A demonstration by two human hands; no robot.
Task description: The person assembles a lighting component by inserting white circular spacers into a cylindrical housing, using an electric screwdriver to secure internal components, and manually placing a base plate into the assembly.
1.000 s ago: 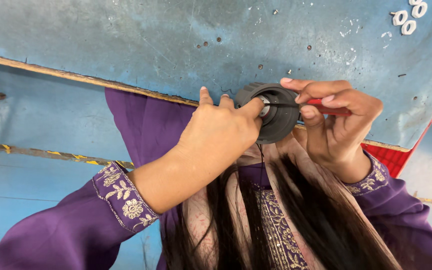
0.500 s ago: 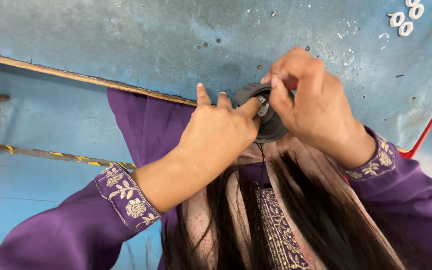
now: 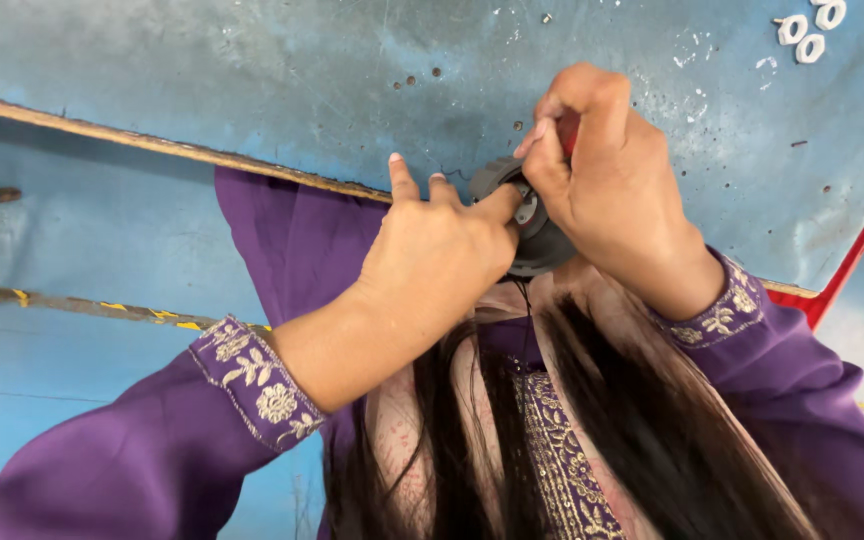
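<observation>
At the blue counter (image 3: pixel 252 70) edge, the left hand (image 3: pixel 432 260) closes its grip on a round black part (image 3: pixel 537 240) with a metal hub. Just right, the right hand (image 3: pixel 602 180) pinches a red-handled tool (image 3: pixel 569 130) against its centre.

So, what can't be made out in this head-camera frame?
- Dark round part: mostly covered by the left hand and right hand; its centre is hidden.
- Red tool: only a sliver shows between the right fingers.
- White rings: too small, one cut by the top edge.
- Red bar: runs off behind the sleeve.
</observation>
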